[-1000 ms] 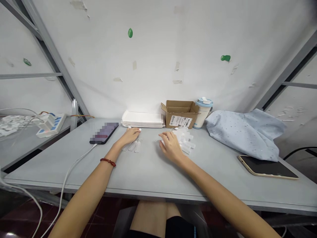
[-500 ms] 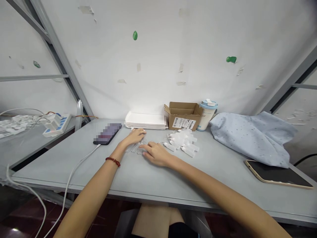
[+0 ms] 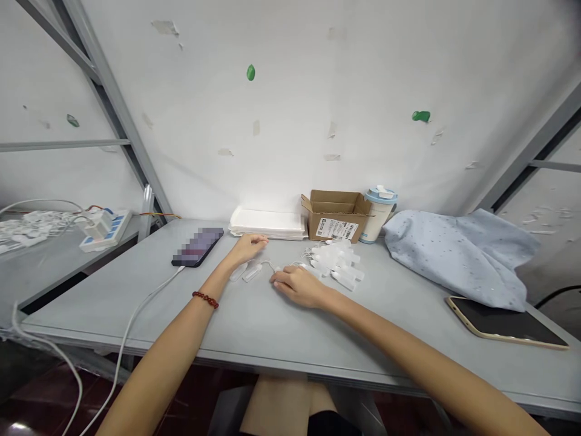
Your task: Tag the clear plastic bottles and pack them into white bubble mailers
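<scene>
My left hand (image 3: 249,248) is closed in front of the white stack, its fingers curled to the right; what they hold, if anything, is hidden. Two clear plastic tubes (image 3: 252,272) lie on the table just below it. A thin white cord (image 3: 267,263) runs from them toward my right hand (image 3: 297,286). The fingers of that hand are bent down on another translucent tube, mostly covered by them. Close behind my right hand is a pile of frosted white tubes (image 3: 333,257) on cords.
At the back stand a white stack of flat pieces (image 3: 267,223), an open cardboard box (image 3: 336,218) and a lidded cup (image 3: 377,215). A charging phone (image 3: 198,247) lies left. Bluish cloth (image 3: 458,254) and another phone (image 3: 508,324) lie right. A power strip (image 3: 109,230) sits far left.
My right hand has slid to the right, away from the left hand, taking a tube along. The cord between now shows stretched out. My left hand has stayed nearly in place.
</scene>
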### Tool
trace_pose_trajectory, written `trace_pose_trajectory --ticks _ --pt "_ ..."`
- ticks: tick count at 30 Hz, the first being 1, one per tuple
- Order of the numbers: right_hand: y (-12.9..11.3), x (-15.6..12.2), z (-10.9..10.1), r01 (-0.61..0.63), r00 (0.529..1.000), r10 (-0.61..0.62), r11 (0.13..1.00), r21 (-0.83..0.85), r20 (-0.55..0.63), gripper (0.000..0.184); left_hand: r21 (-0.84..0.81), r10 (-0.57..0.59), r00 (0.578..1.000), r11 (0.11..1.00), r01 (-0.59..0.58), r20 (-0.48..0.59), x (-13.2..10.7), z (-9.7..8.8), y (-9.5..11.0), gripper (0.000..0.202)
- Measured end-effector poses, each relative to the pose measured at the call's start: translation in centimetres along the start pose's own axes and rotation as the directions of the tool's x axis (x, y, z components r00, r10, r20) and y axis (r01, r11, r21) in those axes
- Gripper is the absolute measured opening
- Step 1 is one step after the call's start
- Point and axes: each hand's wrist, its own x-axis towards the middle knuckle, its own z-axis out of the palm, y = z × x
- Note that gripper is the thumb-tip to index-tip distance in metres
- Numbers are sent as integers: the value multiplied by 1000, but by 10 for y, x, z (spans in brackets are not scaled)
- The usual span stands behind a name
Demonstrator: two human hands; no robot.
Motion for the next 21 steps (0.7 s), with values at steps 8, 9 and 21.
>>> trace_pose_trajectory --ticks 8,9,21 --pt "6 -19 12 2 986 4 999 38 -167 26 -175 -153 983 970 170 105 -22 5 24 24" --pt "5 -19 13 9 985 -3 999 32 -170 25 -177 -151 980 969 173 131 -25 5 27 24" --pt "4 -20 15 23 984 -22 1000 2 -176 25 138 -179 958 979 151 222 -31 3 29 21"
